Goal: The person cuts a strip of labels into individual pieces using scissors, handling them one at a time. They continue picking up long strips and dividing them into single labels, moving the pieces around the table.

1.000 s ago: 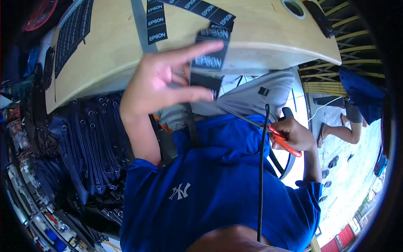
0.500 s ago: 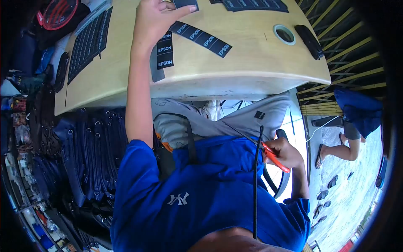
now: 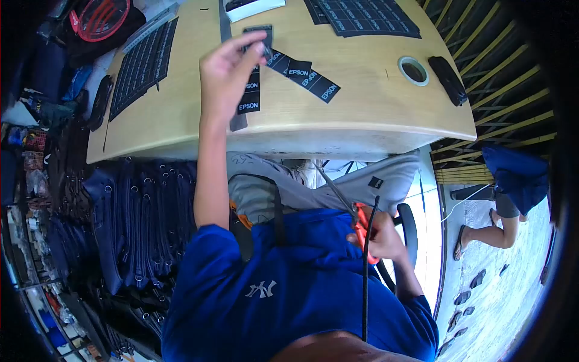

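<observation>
My left hand [image 3: 228, 71] is over the table, thumb and fingers slightly apart. Its fingertips overlap a dark label piece [image 3: 259, 30], without a clear grip on it. Below lie a black strip of EPSON labels [image 3: 248, 96], partly covered by the hand, and a slanting EPSON strip [image 3: 325, 89]. A single EPSON label [image 3: 298, 69] rests across the slanting strip. In front of my lap, my right hand [image 3: 386, 236] is closed around the red handles of scissors [image 3: 360, 226], their blades pointing up and left.
Dark label sheets [image 3: 368, 17] lie at the back right of the table [image 3: 181, 114], another sheet [image 3: 145, 69] at its left. A tape roll [image 3: 413, 70] and a black case [image 3: 447, 80] are at right. Dark blue straps [image 3: 145, 223] hang at left. Another person's leg [image 3: 491, 232] shows at right.
My left hand has moved back toward me, and a single label now lies on the slanting strip. My right hand has shifted left with the scissors, their blades turned more upward.
</observation>
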{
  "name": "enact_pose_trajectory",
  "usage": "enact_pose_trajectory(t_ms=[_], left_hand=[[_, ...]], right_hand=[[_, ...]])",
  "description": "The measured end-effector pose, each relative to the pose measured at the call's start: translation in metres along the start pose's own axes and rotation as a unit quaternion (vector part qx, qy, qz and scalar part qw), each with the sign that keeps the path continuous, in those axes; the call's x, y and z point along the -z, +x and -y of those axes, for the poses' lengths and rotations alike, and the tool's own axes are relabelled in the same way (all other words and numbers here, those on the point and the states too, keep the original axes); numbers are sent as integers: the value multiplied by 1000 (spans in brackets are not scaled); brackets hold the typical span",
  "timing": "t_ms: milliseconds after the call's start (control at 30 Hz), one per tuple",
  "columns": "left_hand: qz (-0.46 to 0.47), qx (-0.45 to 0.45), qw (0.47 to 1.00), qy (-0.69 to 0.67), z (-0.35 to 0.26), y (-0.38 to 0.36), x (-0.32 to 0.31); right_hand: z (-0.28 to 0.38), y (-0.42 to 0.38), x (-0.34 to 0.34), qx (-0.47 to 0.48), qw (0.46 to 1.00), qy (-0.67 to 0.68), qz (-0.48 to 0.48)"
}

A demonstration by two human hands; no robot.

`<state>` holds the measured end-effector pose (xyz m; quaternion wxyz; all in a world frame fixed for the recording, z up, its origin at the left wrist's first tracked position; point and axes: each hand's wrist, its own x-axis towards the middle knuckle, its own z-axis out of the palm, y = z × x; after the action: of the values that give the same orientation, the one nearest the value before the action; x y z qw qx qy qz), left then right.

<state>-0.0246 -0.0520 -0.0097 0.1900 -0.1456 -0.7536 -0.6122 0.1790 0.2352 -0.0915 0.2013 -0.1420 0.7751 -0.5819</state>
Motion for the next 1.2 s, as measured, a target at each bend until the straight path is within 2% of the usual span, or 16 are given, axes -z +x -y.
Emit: enact_pose_trajectory(t_ms=[33, 67, 100, 133, 200, 233, 300, 367, 433, 533, 700, 800, 900, 967, 1033, 1200], left_hand=[[20, 11, 999, -42, -9, -13, -1], [20, 9, 999, -40, -20, -27, -3], [39, 44, 996, -72, -30, -42, -5], [58, 81, 989, -105, -39, -58, -7], [78, 103, 985, -111, -49, -86, -11], [79, 104, 985, -113, -54, -98, -14], [111, 111, 980, -124, -51, -121, -13], [103, 87, 987, -89, -52, -136, -16], [68, 92, 985, -128, -51, -150, -19], [71, 101, 984, -132, -52, -162, -21], [83, 117, 976, -163, -54, -173, -19], [38, 105, 986, -122, -57, -176, -13], [40, 79, 993, -80, -57, -178, -2], [48, 96, 989, -102, -58, -179, 1], [109, 135, 970, -169, -58, -178, 2], [153, 93, 978, -106, -53, -173, 2]], right_hand=[[5, 8, -12, 23, 999, 27, -34], [10, 15, -26, -3, 993, 96, -67], [13, 21, -39, -29, 981, 165, -100], [16, 29, -46, -30, 980, 168, -101], [22, 49, -53, 44, 984, 108, -136], [27, 57, -57, 39, 984, 111, -137], [41, 71, -63, 127, 928, 314, -155], [51, 78, -61, 165, 913, 334, -166], [59, 78, -58, 95, 915, 350, -174], [57, 80, -55, 119, 939, 261, -189], [61, 78, -53, 118, 951, 239, -158], [63, 77, -53, 131, 955, 223, -143], [67, 77, -49, 131, 962, 198, -137], [69, 77, -47, 127, 967, 180, -126], [70, 78, -47, 131, 970, 184, -95], [65, 78, -45, 147, 979, 129, -50]])
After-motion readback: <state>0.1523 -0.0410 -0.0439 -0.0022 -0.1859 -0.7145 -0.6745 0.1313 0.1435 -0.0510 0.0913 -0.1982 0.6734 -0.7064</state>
